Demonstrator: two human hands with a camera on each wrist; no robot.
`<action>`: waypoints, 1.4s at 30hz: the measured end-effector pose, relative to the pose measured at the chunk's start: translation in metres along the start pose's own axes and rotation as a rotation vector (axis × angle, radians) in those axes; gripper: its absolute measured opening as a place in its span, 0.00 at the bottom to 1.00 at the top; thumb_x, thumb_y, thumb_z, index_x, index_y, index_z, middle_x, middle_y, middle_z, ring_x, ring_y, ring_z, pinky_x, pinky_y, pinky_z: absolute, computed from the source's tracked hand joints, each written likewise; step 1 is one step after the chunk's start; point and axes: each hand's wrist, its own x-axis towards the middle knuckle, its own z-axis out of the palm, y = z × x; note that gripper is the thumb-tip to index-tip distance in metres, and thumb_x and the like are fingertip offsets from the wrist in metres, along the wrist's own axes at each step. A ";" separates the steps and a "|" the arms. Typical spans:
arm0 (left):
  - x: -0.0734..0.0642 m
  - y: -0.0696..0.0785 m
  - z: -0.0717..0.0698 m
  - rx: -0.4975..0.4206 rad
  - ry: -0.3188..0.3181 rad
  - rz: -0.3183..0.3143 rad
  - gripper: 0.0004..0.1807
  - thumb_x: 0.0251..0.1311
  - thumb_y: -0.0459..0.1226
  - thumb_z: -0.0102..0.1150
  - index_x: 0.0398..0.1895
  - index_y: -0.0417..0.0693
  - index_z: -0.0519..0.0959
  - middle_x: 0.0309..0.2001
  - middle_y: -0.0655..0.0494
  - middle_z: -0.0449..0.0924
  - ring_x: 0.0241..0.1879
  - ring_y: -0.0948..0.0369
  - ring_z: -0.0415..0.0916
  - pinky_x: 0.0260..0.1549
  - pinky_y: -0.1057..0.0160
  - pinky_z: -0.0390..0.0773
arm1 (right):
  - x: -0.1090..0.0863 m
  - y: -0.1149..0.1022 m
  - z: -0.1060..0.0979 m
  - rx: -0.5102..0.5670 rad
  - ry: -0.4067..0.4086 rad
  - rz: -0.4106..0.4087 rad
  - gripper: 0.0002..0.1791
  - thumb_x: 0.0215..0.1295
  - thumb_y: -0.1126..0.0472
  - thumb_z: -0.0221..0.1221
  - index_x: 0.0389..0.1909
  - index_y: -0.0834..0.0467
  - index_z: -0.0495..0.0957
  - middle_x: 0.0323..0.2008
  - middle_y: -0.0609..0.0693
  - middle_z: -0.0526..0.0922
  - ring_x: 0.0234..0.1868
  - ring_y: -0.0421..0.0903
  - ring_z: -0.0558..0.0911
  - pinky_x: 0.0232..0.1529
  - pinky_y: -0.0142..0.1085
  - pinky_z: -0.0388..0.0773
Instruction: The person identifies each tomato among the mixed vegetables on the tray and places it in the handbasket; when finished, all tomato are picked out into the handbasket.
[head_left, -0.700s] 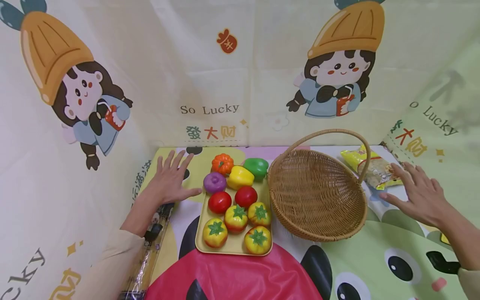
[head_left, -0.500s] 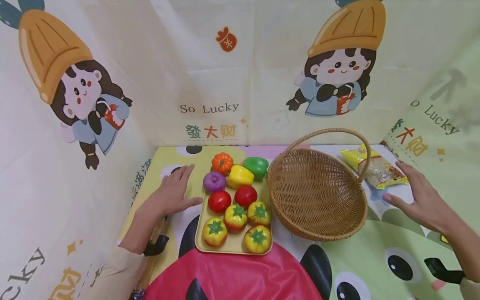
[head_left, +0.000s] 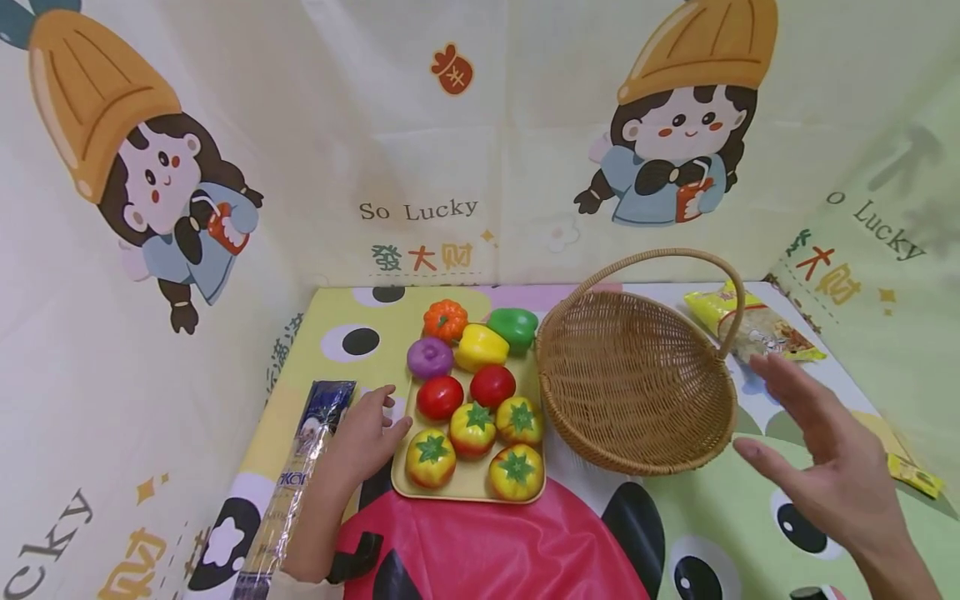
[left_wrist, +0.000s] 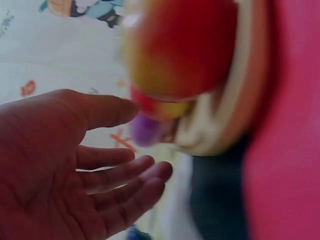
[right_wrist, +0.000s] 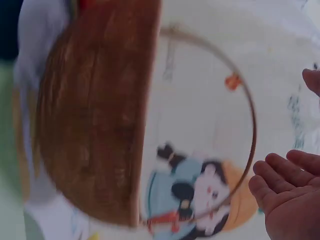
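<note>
My left hand (head_left: 367, 442) hovers at the left edge of a pale yellow tray (head_left: 472, 498), its fingers loosely bent around nothing. The tray holds toy produce: an orange pumpkin (head_left: 446, 320), a purple onion-like piece (head_left: 430, 358), a yellow pepper (head_left: 482, 347), a green pepper (head_left: 513, 330), two red tomatoes (head_left: 440, 397) and several yellow-red fruits (head_left: 472, 431) with green leaf tops. Right of it stands a wicker basket (head_left: 637, 383) with a raised handle and nothing visible inside. Beyond the basket's right side is my right hand (head_left: 832, 467), thumb and fingers spread, touching nothing. Both wrist views are blurred.
A long clear packet (head_left: 288, 492) with a blue end lies along the left, partly behind my left forearm. Behind the basket at right lies a yellow food bag (head_left: 757, 325). A small yellow packet (head_left: 915, 476) is at the far right. Printed cloth walls (head_left: 405, 150) enclose the table.
My left hand has drawn back toward me, uncovering the long packet. My right hand has also come nearer, away from the yellow bag. The basket and produce stay in place.
</note>
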 end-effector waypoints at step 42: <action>0.014 -0.026 0.029 -0.045 0.105 0.076 0.16 0.58 0.33 0.64 0.49 0.36 0.81 0.30 0.56 0.77 0.30 0.62 0.74 0.35 0.58 0.77 | -0.052 0.011 0.217 -0.127 -0.263 0.410 0.48 0.41 0.51 0.80 0.66 0.58 0.71 0.56 0.50 0.78 0.55 0.47 0.80 0.52 0.41 0.77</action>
